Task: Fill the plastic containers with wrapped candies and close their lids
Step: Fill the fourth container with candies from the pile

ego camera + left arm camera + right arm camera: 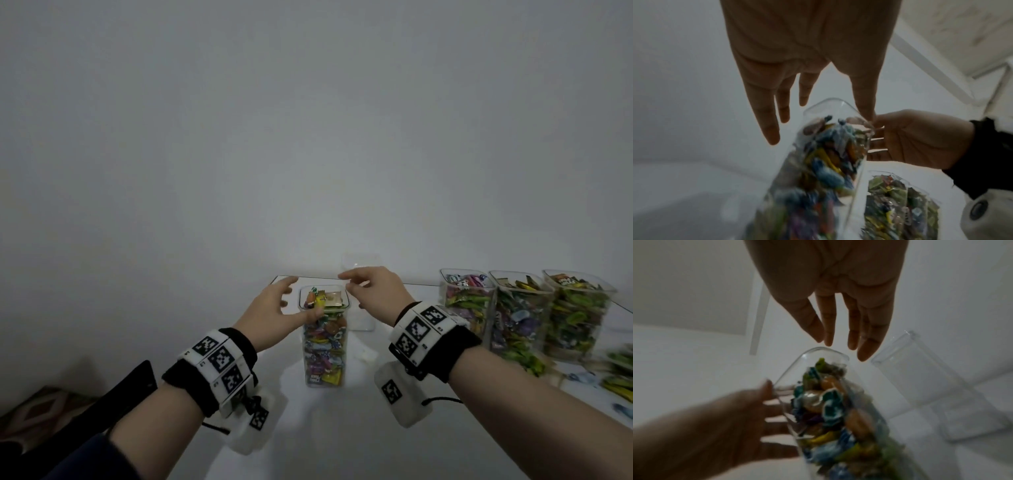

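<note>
Left hand (274, 313): fingers spread and relaxed at the left side of the rim of the filled candy container (323, 337); thumb tip touches its upper wall, nothing gripped.
Right hand (371, 294): fingers extended and loose, hovering just above and right of the same rim, holding nothing.
Filled candy container: upright, lidless, between the two hands, packed with wrapped candies (323, 356).
Empty container (925, 386): clear, just behind the right hand.
Three filled containers (520, 311): in a row, well apart to the right.
Table (342, 428): white; loose candies (616, 373) at its right edge.
</note>
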`<control>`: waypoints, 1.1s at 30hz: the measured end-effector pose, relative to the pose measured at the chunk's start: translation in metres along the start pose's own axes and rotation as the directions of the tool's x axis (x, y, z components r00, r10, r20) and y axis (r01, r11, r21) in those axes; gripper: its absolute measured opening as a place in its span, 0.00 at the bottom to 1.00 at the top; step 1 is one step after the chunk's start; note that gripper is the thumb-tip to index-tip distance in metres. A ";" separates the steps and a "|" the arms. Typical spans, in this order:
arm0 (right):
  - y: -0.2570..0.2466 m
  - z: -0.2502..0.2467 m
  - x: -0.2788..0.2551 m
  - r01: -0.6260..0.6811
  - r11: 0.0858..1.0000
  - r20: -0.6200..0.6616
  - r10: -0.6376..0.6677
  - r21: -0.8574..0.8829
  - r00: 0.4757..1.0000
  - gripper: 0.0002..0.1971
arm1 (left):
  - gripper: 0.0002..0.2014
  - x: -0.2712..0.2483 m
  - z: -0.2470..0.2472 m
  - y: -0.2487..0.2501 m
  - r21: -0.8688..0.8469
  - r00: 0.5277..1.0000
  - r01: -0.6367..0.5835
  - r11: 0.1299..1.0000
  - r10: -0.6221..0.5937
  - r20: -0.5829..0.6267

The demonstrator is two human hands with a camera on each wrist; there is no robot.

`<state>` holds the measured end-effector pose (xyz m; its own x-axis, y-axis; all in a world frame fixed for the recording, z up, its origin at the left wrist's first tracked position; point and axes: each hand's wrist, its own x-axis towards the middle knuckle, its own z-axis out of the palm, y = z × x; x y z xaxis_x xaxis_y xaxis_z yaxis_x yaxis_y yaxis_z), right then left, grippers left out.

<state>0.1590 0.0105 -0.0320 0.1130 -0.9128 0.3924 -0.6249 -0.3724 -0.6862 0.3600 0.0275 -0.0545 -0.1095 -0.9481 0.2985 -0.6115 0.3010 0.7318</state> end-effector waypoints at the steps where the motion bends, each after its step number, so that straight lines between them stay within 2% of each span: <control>1: 0.002 0.002 -0.004 -0.046 0.996 0.002 0.046 0.079 0.999 0.15 | 0.44 -0.003 0.004 -0.004 -0.084 0.997 0.064 0.994 -0.059 0.052; 3: 0.004 0.008 -0.014 -0.127 0.975 0.038 0.122 0.180 0.992 0.20 | 0.49 -0.009 0.013 -0.011 -0.207 0.982 0.144 0.968 -0.114 0.148; 4: 0.004 0.012 -0.020 -0.151 0.966 0.059 0.142 0.210 0.988 0.24 | 0.50 -0.010 0.018 -0.012 -0.255 0.981 0.149 0.956 -0.111 0.157; 8: 0.002 0.029 -0.040 -0.171 0.910 0.066 0.158 0.377 0.985 0.41 | 0.48 -0.010 0.034 -0.012 -0.345 0.991 0.128 0.930 -0.110 0.073; 10: 0.003 0.034 -0.046 -0.178 0.890 0.031 0.182 0.421 0.983 0.46 | 0.48 -0.010 0.040 -0.010 -0.364 0.993 0.115 0.924 -0.101 0.058; 14: 0.008 0.033 -0.051 -0.185 0.900 -0.061 0.227 0.396 0.972 0.47 | 0.47 -0.013 0.055 -0.001 -0.395 0.995 0.093 0.914 -0.069 0.073; 19: 0.021 0.015 -0.057 -0.240 0.903 -0.222 0.331 0.355 0.917 0.57 | 0.45 -0.010 0.080 0.014 -0.458 0.994 0.074 0.886 -0.026 0.111; 21: 0.026 0.009 -0.060 -0.262 0.882 -0.289 0.388 0.392 0.875 0.55 | 0.45 -0.007 0.091 0.019 -0.464 0.994 0.061 0.884 -0.010 0.111; 24: 0.032 0.002 -0.063 -0.298 0.868 -0.385 0.452 0.396 0.805 0.48 | 0.45 0.002 0.104 0.026 -0.469 0.991 0.054 0.882 0.010 0.132; 26: 0.035 -0.002 -0.061 -0.311 0.855 -0.408 0.481 0.416 0.776 0.46 | 0.45 0.010 0.108 0.028 -0.449 0.987 0.042 0.892 0.034 0.159; 29: 0.041 -0.008 -0.052 -0.332 0.811 -0.414 0.544 0.481 0.730 0.46 | 0.42 0.025 0.108 0.026 -0.323 0.983 -0.004 0.946 0.062 0.171; 31: 0.047 -0.012 -0.041 -0.324 0.785 -0.433 0.577 0.528 0.692 0.46 | 0.38 0.037 0.107 0.024 -0.253 0.993 -0.021 0.967 0.049 0.107; 33: 0.053 -0.015 -0.032 -0.312 0.774 -0.453 0.591 0.550 0.668 0.45 | 0.34 0.050 0.106 0.020 -0.230 1.000 -0.007 0.973 0.005 -0.006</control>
<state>0.1101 0.0222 -0.0717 -0.6434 -0.7538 0.1339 -0.0942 -0.0956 -0.9909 0.2595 -0.0251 -0.0901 -0.1082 -0.9459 0.3060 -0.4143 0.3227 0.8510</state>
